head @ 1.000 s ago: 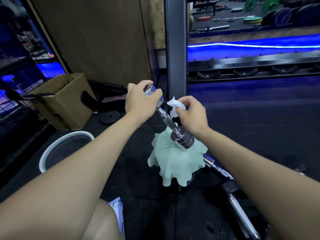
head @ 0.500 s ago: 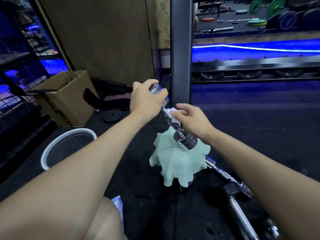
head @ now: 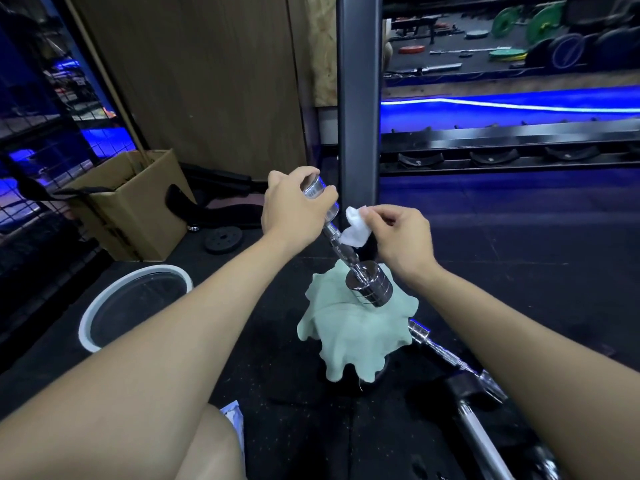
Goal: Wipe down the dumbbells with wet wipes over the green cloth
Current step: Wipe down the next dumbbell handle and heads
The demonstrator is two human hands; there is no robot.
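A small chrome dumbbell [head: 367, 284] stands tilted, its lower head resting on the pale green cloth [head: 356, 336] that is draped over a dark round object on the floor. My left hand [head: 294, 207] grips the dumbbell's upper head. My right hand [head: 401, 240] pinches a crumpled white wet wipe [head: 355, 227] that touches the upper part of the knurled handle. A second chrome dumbbell [head: 450, 358] lies on the black floor just right of the cloth.
A white-rimmed round basin [head: 104, 303] sits on the floor at left, with a cardboard box [head: 138, 202] behind it. A dark steel post [head: 358, 98] of a rack rises just behind my hands. A wipes pack [head: 233, 415] lies by my knee. A chrome bar [head: 485, 441] lies at lower right.
My right hand has lifted off the handle's lower part, and the wipe now shows bunched in its fingertips near the top of the handle. The left hand keeps its hold.
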